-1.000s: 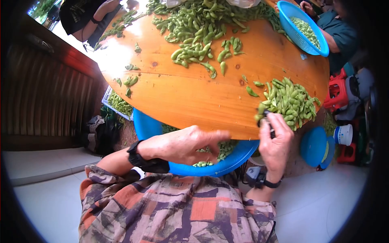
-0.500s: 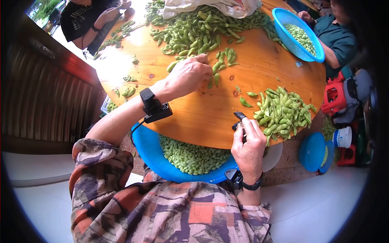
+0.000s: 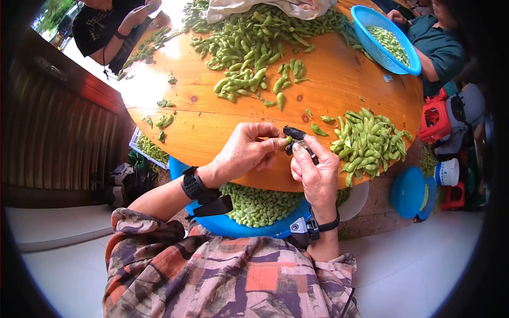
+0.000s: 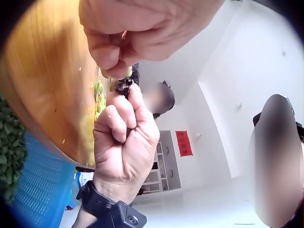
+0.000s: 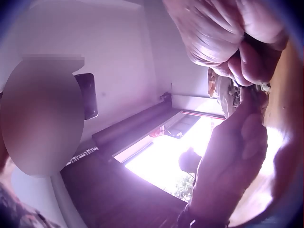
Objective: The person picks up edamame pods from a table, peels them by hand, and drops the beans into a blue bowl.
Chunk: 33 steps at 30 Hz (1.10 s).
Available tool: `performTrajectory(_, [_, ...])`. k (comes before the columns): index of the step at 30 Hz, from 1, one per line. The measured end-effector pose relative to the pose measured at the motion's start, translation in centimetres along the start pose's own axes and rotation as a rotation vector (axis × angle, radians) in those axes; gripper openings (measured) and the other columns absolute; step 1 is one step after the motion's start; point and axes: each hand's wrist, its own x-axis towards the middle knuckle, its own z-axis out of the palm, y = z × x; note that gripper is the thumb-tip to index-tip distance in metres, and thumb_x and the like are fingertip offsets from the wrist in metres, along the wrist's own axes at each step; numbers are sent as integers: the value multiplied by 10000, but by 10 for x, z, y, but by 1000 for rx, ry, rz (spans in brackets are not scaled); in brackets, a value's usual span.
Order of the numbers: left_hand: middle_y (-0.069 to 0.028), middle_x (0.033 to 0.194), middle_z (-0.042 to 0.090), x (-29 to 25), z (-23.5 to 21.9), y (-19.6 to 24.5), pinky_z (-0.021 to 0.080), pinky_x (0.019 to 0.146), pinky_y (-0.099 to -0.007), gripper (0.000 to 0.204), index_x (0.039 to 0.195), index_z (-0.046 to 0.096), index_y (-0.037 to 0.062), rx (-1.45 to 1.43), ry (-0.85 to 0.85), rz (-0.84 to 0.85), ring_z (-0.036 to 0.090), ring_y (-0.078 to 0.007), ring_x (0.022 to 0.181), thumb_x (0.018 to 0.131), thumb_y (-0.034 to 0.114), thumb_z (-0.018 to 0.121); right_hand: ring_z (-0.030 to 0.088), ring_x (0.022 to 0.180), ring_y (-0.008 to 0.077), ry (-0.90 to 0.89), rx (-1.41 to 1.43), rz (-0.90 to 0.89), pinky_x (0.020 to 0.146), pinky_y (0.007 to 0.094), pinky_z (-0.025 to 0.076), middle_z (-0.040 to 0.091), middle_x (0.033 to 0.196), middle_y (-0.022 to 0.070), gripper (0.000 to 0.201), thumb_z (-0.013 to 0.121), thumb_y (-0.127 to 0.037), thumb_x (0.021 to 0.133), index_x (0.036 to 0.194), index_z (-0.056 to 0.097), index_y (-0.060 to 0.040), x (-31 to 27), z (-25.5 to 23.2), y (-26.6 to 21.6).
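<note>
In the head view my left hand [image 3: 246, 148] pinches a green soybean pod [image 3: 289, 139] between thumb and fingers, over the table's near edge. My right hand [image 3: 318, 177] meets it from the right and grips a small black two-part tool [image 3: 293, 133] with its thumb and fingers. The pod's end sits right at the tool's two black parts. What the tool is exactly, I cannot tell. In the left wrist view the dark tool [image 4: 124, 86] shows between the right fingertips, just under the left hand [image 4: 137, 28]. A heap of pods [image 3: 371, 140] lies beside my right hand.
Under the table edge stands a blue basin [image 3: 222, 222] of shelled beans [image 3: 260, 206]. A larger pod pile [image 3: 249, 42] covers the table's far side, with a white bag [image 3: 270, 8] above. A blue basket [image 3: 366, 37] stands far right near another person [image 3: 435, 42].
My left hand reached out from above the basin to the far pods, then came back with a pod. My right hand has moved left from the pod heap, still gripping the black tool.
</note>
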Motion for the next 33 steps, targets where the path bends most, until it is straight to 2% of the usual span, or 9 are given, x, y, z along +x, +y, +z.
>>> performTrajectory(6, [2, 628, 579, -1, 2, -9, 368, 438, -199, 133, 917, 645, 21, -57, -20, 66, 516, -54, 488, 947, 151, 652, 437, 554, 11, -17, -58, 23, 453, 176, 346, 518, 757, -28, 214, 581, -38, 955, 1145, 616, 55, -1, -5, 0])
performTrajectory(12, [-9, 752, 609, -2, -6, -13, 409, 482, -209, 70, 938, 627, 35, -520, -320, -55, 577, -80, 590, 952, 104, 626, 420, 549, 14, -200, 339, 272, 454, 178, 306, 496, 717, -27, 190, 572, -25, 949, 1121, 623, 38, 3, -22, -5])
performTrajectory(16, [-21, 733, 630, -12, 1, -7, 441, 498, -219, 107, 932, 624, 27, -326, -191, -56, 589, -83, 586, 957, 131, 628, 505, 565, 90, -41, -214, -8, 492, 235, 396, 549, 785, 18, 114, 596, 26, 899, 1009, 624, 32, -10, -4, -2])
performTrajectory(18, [-28, 711, 637, -18, -3, -3, 452, 508, -225, 127, 892, 623, 30, -236, -164, -51, 593, -80, 588, 959, 138, 628, 567, 622, 200, -64, -774, -599, 560, 300, 457, 559, 824, 86, 139, 621, 53, 846, 983, 633, 27, -11, -2, 1])
performTrajectory(22, [-85, 727, 634, -40, -11, -2, 486, 548, -275, 110, 828, 598, 1, 336, -221, -63, 627, -129, 649, 898, 67, 651, 600, 679, 243, -134, -789, -487, 614, 321, 482, 573, 822, 116, 161, 620, 70, 818, 968, 646, 17, -31, -8, -9])
performTrajectory(24, [-118, 803, 620, -49, -12, -16, 502, 565, -311, 39, 892, 621, 0, 780, -315, 645, 638, -209, 683, 854, -7, 631, 592, 674, 193, -66, -804, -447, 615, 308, 478, 586, 808, 92, 189, 625, 72, 814, 992, 655, 16, -33, -18, -10])
performTrajectory(25, [-137, 782, 533, -57, -11, -14, 506, 568, -363, 70, 791, 552, -9, 950, -391, 737, 603, -280, 661, 775, -53, 603, 584, 667, 190, -33, -814, -448, 610, 304, 471, 580, 802, 90, 189, 627, 67, 816, 997, 657, 20, -33, -21, -10])
performTrajectory(30, [-119, 720, 473, -84, -1, -31, 471, 486, -400, 154, 700, 483, 22, 1165, -407, 572, 547, -299, 546, 680, 11, 636, 554, 650, 178, 17, -815, -388, 602, 296, 446, 563, 782, 81, 173, 635, 41, 828, 999, 661, 33, -32, -32, -5])
performTrajectory(33, [-100, 687, 516, -71, -4, -23, 460, 478, -373, 96, 745, 543, 12, 856, -229, 672, 550, -257, 538, 726, -29, 628, 550, 650, 160, 30, -744, -343, 598, 286, 442, 563, 785, 76, 149, 629, 34, 845, 992, 653, 42, -32, -33, -2])
